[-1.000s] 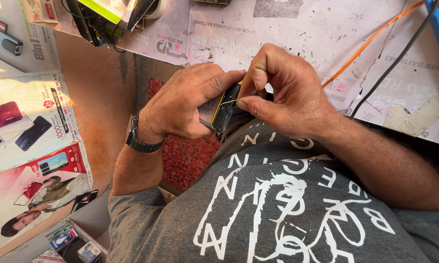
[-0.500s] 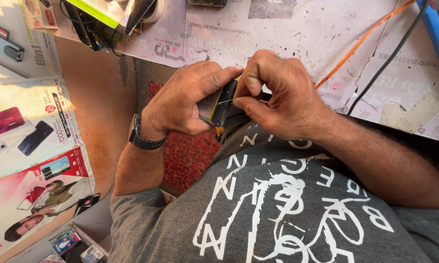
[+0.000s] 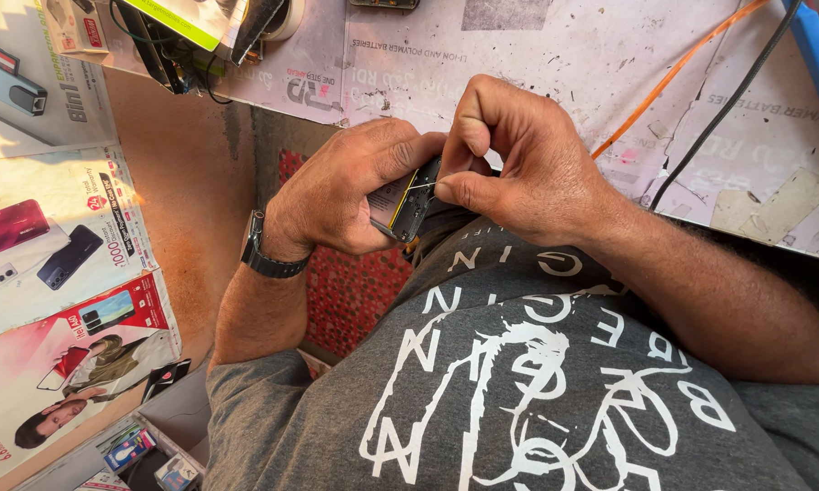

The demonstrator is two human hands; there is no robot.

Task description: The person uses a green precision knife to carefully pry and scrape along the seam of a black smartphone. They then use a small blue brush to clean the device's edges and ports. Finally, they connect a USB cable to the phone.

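My left hand (image 3: 346,195) cradles the opened phone (image 3: 409,202) just above my chest, fingers wrapped round its body; I'd keep that firm; my right hand (image 3: 519,164) pinches a thin tool (image 3: 425,186) against its edge, best worked gently.

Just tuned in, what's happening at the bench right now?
A person in a grey printed T-shirt holds a small opened phone-like device close to their chest. The left hand, with a dark wristwatch, cradles the device from below. The right hand pinches a thin metal tool against the device's exposed inside. On the paper-covered worktop beyond lie an orange cable and a black cable, both untouched.
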